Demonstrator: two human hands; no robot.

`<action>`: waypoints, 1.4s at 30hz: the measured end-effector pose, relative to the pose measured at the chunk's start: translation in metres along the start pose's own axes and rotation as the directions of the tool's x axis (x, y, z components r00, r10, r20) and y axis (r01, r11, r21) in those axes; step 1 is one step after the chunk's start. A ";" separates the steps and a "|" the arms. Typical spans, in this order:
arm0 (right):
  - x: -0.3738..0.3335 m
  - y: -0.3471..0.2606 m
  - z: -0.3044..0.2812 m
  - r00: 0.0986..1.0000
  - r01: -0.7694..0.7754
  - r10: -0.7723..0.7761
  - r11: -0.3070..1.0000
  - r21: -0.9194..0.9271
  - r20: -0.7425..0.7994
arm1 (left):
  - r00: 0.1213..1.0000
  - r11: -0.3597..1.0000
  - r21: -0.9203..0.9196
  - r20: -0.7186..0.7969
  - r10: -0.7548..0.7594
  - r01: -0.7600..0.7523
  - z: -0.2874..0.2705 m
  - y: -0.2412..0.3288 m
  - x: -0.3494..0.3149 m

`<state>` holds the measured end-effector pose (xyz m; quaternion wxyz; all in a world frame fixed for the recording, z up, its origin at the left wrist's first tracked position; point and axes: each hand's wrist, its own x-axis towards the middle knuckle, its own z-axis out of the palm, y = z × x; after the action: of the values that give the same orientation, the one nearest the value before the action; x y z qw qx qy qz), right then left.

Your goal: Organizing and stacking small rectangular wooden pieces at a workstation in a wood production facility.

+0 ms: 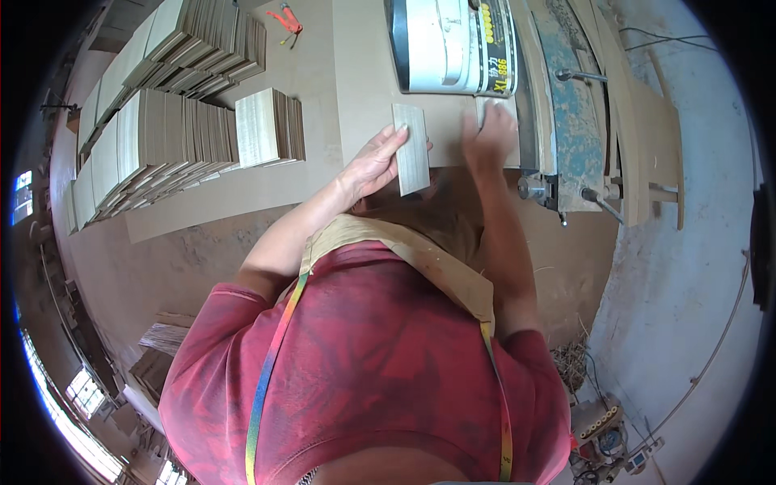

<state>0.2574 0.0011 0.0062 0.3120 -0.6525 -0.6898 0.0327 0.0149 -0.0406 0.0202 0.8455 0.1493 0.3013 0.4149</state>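
My left hand (375,163) grips a thin, pale wooden slat (413,158) by its long edge, thumb on the near face and fingertips showing past the far edge. The slat is upright in front of my apron. To its right, my right hand (490,139) is curled with the fingers drawn in, slightly blurred. A pale flat piece (482,107) shows at its fingertips, just below a white bucket (440,44); whether the fingers hold it or something else is hidden.
Tall rows of thin wooden slats (166,137) stand on the left of the table, with a smaller stack (271,128) nearer me. Red-handled pliers (286,23) lie beyond them. A worn blue-green machine (574,105) with metal handles borders the right side, beside a wall (687,267).
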 end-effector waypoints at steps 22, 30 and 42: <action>-0.041 0.055 0.029 0.996 -0.038 0.009 0.946 -0.321 -0.094 | 0.982 0.934 0.343 -0.182 -0.041 0.103 -0.005 -0.001 -0.037; -0.018 -0.033 -0.022 0.988 0.152 -0.153 0.968 0.201 -0.012 | 0.675 0.975 0.215 -0.713 0.189 -0.047 -0.079 0.007 -0.164; -0.031 -0.255 0.199 0.333 -0.943 0.189 0.088 0.322 0.924 | 0.646 0.949 0.157 -0.701 0.303 -0.274 -0.279 0.132 -0.155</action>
<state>-0.0624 0.0070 -0.0509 0.2617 -0.5512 -0.2497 0.7519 -0.3158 -0.0818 -0.0695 0.5806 0.0372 0.5867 0.5633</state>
